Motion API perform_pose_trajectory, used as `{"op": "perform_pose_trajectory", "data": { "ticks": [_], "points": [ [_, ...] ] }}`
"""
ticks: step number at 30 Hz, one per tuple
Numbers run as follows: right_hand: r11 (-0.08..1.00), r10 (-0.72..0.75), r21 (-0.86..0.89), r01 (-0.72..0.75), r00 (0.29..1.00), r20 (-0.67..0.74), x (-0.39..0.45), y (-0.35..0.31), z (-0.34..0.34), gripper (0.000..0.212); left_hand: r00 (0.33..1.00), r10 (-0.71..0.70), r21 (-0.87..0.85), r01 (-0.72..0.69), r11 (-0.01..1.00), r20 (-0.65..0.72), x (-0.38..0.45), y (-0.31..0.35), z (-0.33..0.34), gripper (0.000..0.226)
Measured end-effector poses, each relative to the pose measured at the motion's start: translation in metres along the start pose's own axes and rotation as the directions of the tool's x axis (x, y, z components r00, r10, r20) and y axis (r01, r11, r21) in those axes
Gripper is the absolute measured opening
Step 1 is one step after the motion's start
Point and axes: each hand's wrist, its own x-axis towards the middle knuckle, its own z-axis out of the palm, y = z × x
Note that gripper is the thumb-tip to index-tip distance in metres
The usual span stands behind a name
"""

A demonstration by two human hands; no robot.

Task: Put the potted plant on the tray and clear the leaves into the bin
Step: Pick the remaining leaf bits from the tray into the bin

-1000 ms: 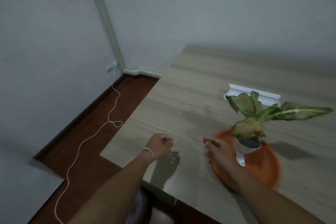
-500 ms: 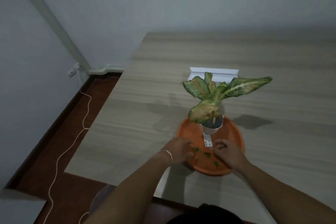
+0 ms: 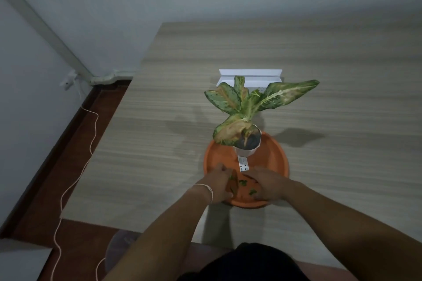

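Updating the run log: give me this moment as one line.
plant: on tray | leaves: loose on tray | left hand, right hand: gathering leaves at near rim | binning: not done

Wood-grain table (image 3: 159, 143), orange tray (image 3: 274, 155), white box (image 3: 250, 76)
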Motion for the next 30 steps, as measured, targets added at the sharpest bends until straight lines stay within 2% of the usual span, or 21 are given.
{"op": "perform_pose_trajectory", "data": {
  "ticks": [5,10,17,22,30],
  "points": [
    [0.988,-0.082,-0.125,0.089,0.995,0.063,0.005,0.002,-0.005,0.068,1.0,-0.013,0.023,0.012,1.0,0.017,0.005,0.009,0.004,0.059],
    [0.978,-0.149,-0.152,0.142,0.988,-0.039,0.007,0.007,0.009,0.054,0.998,-0.054,0.027,0.054,0.998,-0.015,0.008,0.01,0.008,0.053],
    [0.971,-0.178,-0.166,0.17,0.984,-0.03,0.0,0.008,0.013,0.028,0.996,-0.079,0.055,0.081,0.995,-0.045,0.012,0.015,0.013,0.043],
    [0.97,-0.182,-0.174,0.172,0.982,-0.042,-0.002,0.009,0.019,0.03,0.998,-0.033,0.013,0.033,0.999,-0.051,0.01,0.022,0.013,0.029],
    [0.97,-0.189,-0.172,0.17,0.976,-0.104,-0.006,0.011,0.028,0.034,1.0,-0.019,0.013,0.018,1.0,0.02,0.009,0.024,0.008,0.026]
  ]
}}
